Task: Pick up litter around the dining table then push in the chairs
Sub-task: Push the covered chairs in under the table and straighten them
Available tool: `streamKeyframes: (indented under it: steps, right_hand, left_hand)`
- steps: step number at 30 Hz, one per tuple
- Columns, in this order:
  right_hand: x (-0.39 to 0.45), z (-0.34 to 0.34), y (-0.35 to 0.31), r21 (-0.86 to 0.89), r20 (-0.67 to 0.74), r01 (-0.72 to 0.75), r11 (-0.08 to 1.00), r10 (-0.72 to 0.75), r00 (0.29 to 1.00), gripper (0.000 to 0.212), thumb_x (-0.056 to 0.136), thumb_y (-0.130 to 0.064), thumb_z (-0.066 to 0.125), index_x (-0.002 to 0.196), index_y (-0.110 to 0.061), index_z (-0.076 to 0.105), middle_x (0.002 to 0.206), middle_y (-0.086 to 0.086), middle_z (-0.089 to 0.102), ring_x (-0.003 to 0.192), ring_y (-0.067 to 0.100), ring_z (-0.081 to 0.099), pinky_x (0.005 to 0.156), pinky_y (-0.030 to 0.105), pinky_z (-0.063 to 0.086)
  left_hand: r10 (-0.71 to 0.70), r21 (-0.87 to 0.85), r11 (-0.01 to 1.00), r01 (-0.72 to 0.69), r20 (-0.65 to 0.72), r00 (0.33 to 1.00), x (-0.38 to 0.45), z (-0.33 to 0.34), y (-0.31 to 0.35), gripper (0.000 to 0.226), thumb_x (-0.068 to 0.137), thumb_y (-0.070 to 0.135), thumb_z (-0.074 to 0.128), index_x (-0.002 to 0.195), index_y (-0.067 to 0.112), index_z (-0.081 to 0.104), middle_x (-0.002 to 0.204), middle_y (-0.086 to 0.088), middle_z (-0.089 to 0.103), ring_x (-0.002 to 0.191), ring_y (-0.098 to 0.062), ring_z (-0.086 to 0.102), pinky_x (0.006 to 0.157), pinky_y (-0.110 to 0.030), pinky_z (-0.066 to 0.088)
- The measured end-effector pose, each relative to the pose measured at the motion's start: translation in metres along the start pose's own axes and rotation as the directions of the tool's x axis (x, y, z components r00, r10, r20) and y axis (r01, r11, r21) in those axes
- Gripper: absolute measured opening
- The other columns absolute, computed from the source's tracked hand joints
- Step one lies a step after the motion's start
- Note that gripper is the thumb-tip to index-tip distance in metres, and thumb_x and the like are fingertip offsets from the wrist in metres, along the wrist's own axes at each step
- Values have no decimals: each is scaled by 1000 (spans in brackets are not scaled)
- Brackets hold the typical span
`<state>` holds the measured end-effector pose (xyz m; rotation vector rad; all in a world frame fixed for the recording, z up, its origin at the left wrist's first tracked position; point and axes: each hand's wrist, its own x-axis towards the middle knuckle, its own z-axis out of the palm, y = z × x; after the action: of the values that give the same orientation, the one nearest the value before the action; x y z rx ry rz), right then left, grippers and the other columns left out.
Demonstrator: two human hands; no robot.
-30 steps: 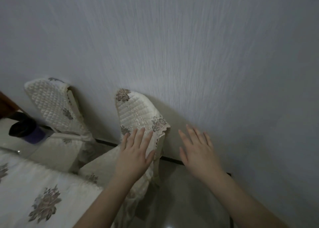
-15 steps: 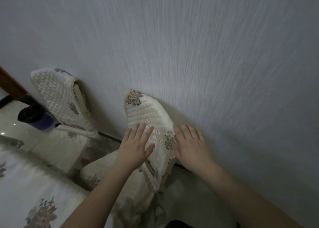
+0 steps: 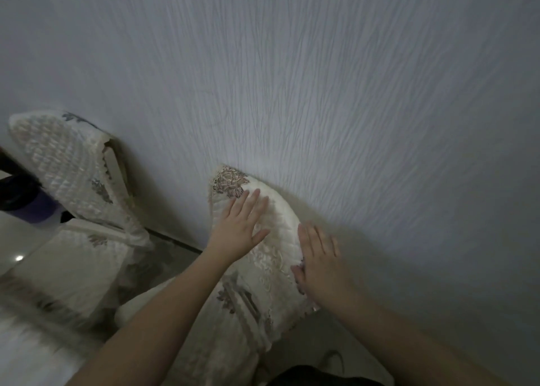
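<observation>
At the bottom edge, around six o'clock, a dark patch of clothing shows between two bare forearms that reach up into the view. The left hand lies flat with fingers spread and extended on the quilted front of the near chair backrest, just below a brown floral patch at its top corner. The right hand rests open at about four o'clock from the left one, palm against the right edge of the same backrest, fingers straight and close together; neither hand is closed around anything, and the two are apart with the cream cover between them. The chair cover is pale, embroidered and fringed, and hangs down toward the floor at six o'clock. At seven to eight o'clock, a blurred cream cloth with a floral print covers the surface, whose edge meets the chairs' seats. Farther off at nine o'clock stands a second chair with the same quilted cover, its backrest tilted toward the wall. Just left of it, at the frame's edge, sits a dark purple container, partly hidden. Behind everything, a pale grey textured wall fills the upper view, and the near chair's top appears to touch it, a shadow falling at its right.
</observation>
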<state>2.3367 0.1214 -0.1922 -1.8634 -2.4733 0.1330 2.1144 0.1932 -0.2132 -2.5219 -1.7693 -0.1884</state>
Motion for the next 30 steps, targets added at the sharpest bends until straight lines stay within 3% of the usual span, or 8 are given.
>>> streamKeyframes:
  steps: [4, 6, 9, 11, 17, 23, 30]
  right_hand:
    - [10, 15, 1, 74, 174, -78, 994, 64, 983, 98, 89, -62, 43, 150, -11, -15, 160, 12, -5, 147, 30, 6, 115, 51, 6]
    - [13, 18, -3, 174, 232, -127, 977, 84, 969, 109, 85, -61, 52, 147, -14, -24, 160, 11, -6, 145, 31, 14, 115, 48, 15]
    - [15, 20, -4, 342, 217, -150, 928, 77, 973, 109, 85, -45, 62, 147, -19, -23, 156, 9, 10, 131, 27, 37, 102, 39, 38]
    - [15, 22, -2, 413, 193, -129, 901, 52, 980, 103, 88, -35, 62, 149, -20, -20, 153, 8, 16, 119, 24, 46, 91, 34, 43]
    - [13, 26, 4, 527, 174, -118, 841, 29, 984, 101, 88, -26, 59, 144, -35, -25, 154, 3, 16, 111, 23, 51, 84, 33, 47]
    - [14, 28, 7, 563, 175, -105, 820, 6, 985, 103, 88, -28, 60, 140, -42, -28, 157, 1, 10, 119, 24, 48, 90, 38, 48]
    - [30, 26, -6, 542, 192, -72, 837, -40, 981, 106, 88, -22, 61, 141, -42, -29, 156, 1, 11, 107, 24, 55, 84, 35, 51]
  left_hand:
    - [63, 17, 998, -65, 88, 994, 25, 6, -5, 81, 90, 70, 25, 153, 21, 11, 160, -5, 12, 147, -24, 9, 117, -44, 4]
    - [92, 5, 996, -93, 95, 991, 35, 9, -11, 81, 90, 71, 25, 153, 20, 12, 159, -6, 17, 146, -24, 13, 118, -46, 9]
    - [110, 14, 994, -112, 102, 989, 56, 7, -29, 84, 87, 74, 21, 150, 18, 22, 155, -7, 28, 144, -25, 21, 117, -48, 15]
    - [113, 17, 993, -116, 130, 985, 72, 4, -42, 94, 81, 80, 17, 149, 16, 24, 155, -7, 29, 144, -23, 21, 117, -46, 14]
    - [167, -101, 982, -162, 44, 985, 94, 10, -52, 95, 67, 86, 45, 129, 13, 47, 131, -7, 52, 123, -27, 46, 110, -43, 27]
    - [194, -46, 981, -191, 60, 979, 101, 6, -54, 99, 60, 94, 35, 116, 14, 50, 120, -3, 58, 113, -23, 53, 100, -41, 37]
    - [157, 3, 988, -157, 54, 986, 94, 1, -79, 98, 60, 94, 34, 113, 13, 52, 110, -1, 59, 104, -22, 57, 91, -39, 42]
